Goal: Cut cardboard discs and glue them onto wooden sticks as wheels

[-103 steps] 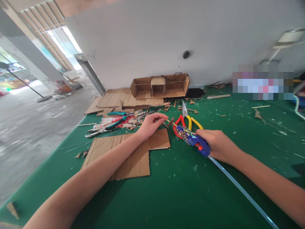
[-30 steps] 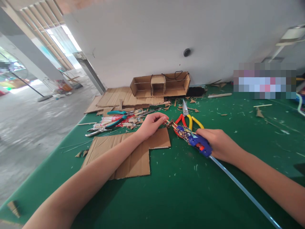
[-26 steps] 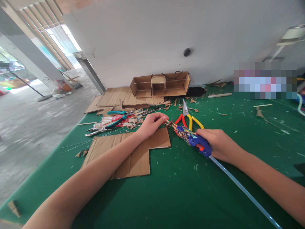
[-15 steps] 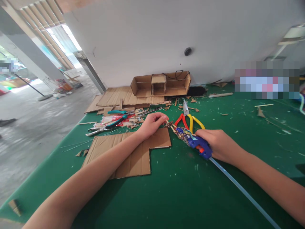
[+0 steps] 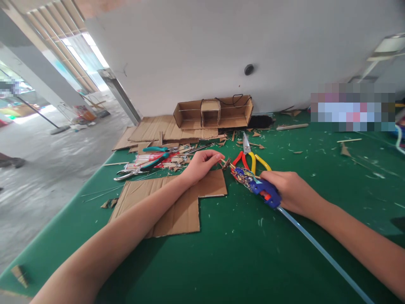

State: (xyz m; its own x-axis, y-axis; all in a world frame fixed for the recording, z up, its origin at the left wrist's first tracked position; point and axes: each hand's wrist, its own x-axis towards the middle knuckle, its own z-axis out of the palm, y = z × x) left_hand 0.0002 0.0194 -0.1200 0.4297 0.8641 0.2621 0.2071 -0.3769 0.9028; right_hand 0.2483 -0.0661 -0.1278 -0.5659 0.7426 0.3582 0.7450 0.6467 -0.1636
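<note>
Two hands meet at one small glue joint.
Your left hand (image 5: 200, 166) pinches the wooden piece (image 5: 225, 163); your right hand (image 5: 289, 191) grips the glue gun (image 5: 255, 185), nozzle touching it: squeeze gently, hold steady.

Right hand (image 5: 292, 192) around blue glue gun (image 5: 255, 185), left hand (image 5: 200, 165) pinching small wooden piece (image 5: 225, 163).

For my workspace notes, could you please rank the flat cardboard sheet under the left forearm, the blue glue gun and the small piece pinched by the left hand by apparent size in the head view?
1. flat cardboard sheet
2. blue glue gun
3. small piece
</note>
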